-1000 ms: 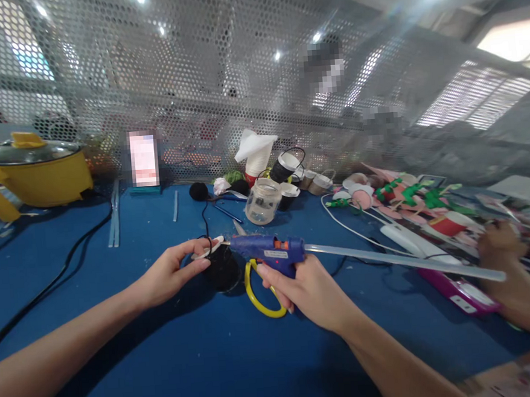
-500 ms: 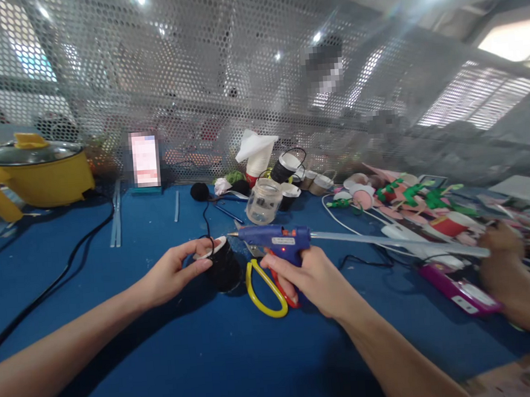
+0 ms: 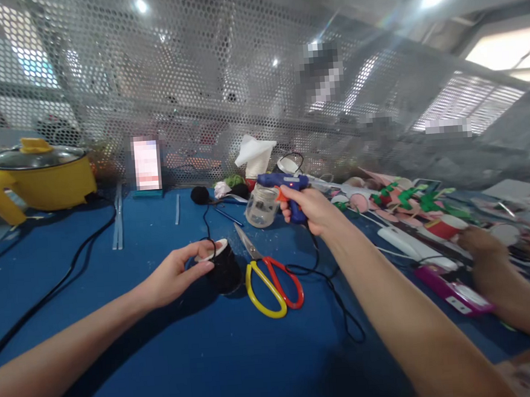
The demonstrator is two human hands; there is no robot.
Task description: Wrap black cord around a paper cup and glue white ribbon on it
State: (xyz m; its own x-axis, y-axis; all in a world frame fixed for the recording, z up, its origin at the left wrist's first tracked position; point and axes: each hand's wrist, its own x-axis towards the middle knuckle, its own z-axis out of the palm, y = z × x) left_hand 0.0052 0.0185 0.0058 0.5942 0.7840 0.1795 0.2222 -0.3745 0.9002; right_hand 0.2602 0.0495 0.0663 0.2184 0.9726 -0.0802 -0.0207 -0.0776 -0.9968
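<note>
My left hand [image 3: 182,271] pinches the white rim of a small cup wrapped in black yarn [image 3: 225,271], which rests on the blue table. A black strand runs from the cup to a ball of black yarn [image 3: 199,195] farther back. My right hand [image 3: 308,206] grips a blue hot glue gun [image 3: 286,180] with an orange trigger, raised above the table near a clear plastic jar [image 3: 262,208]. Its nozzle points left, over the jar. Between my hands lie scissors [image 3: 270,277] with one yellow and one red handle, blades slightly apart.
A yellow electric pot [image 3: 48,183] stands at the left, its black cord crossing the table. A lit phone [image 3: 147,164] leans at the back beside clear glue sticks [image 3: 118,224]. At the right are a white power strip [image 3: 414,248], a purple box [image 3: 455,291] and another person's arm [image 3: 502,279].
My right hand has lifted the glue gun up and away from the cup, toward the jar, uncovering the scissors. My left hand stays on the cup's rim.
</note>
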